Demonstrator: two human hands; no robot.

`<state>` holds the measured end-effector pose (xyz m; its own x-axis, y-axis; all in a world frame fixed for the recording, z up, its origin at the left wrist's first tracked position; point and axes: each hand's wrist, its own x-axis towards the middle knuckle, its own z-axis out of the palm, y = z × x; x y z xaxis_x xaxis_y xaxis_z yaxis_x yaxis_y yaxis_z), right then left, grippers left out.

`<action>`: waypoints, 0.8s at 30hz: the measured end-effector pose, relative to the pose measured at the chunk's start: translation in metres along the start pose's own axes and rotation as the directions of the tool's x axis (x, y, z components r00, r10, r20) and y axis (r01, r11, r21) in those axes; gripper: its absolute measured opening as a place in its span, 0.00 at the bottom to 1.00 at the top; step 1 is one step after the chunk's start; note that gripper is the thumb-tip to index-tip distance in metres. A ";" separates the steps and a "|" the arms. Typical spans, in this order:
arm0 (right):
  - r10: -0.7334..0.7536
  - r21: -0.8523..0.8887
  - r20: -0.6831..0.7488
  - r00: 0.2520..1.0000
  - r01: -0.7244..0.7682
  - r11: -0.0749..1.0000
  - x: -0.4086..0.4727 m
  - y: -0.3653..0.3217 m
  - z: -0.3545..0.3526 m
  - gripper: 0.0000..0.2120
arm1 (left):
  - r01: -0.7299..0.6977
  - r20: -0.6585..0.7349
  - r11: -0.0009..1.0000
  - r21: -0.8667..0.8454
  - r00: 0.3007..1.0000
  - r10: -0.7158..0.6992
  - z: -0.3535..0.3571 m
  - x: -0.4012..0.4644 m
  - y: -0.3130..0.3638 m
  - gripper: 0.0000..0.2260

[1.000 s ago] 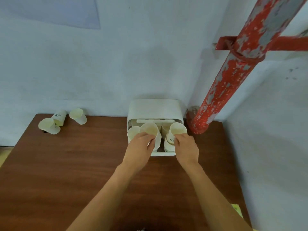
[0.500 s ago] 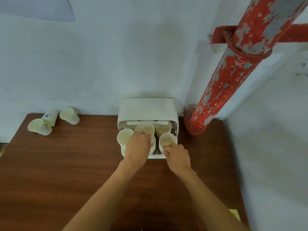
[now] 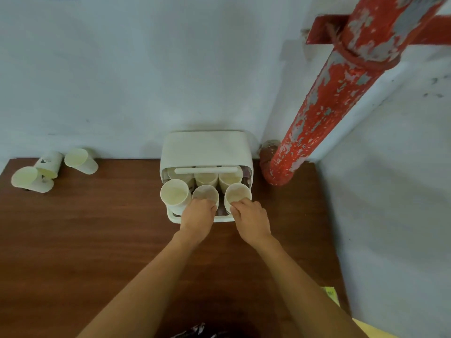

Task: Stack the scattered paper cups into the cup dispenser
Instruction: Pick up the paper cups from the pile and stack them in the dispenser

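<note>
Since a second earlier, both hands had sunk lower over the white plastic cup dispenser (image 3: 206,152), pressing their cream paper cups down from raised positions into its front row: the left hand (image 3: 198,217) was closed around the middle cup (image 3: 205,195) and the right hand (image 3: 251,219) around the right-hand cup (image 3: 237,194). That suggested these two were nearly seated, while three scattered cream paper cups (image 3: 52,168) lay waiting at the far left corner of the brown wooden tabletop (image 3: 85,240).
</note>
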<state>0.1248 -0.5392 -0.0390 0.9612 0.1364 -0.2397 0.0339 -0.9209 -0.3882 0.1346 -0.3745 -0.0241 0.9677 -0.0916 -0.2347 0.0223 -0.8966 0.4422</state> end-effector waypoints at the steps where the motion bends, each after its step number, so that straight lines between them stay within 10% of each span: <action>1: 0.004 0.014 -0.001 1.000 -0.004 1.000 -0.002 -0.002 -0.001 0.16 | -0.028 -0.026 0.999 -0.028 0.999 0.027 -0.002 -0.002 0.000 0.11; 6: 0.070 0.173 -0.121 0.990 -0.048 0.984 -0.023 -0.015 -0.007 0.17 | -0.138 -0.118 0.965 -0.224 0.986 0.114 -0.021 -0.030 -0.016 0.11; 24: -0.105 0.273 0.039 0.994 0.091 0.958 0.023 -0.263 0.101 0.12 | 0.208 -0.120 0.971 -0.115 0.968 -0.221 -0.134 -0.074 -0.311 0.12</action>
<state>0.1103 -0.2572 -0.0319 0.9409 0.2468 -0.2321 0.0452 -0.7703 -0.6361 0.0900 -0.0306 -0.0280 0.9619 0.1616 -0.2206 0.2514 -0.8403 0.4803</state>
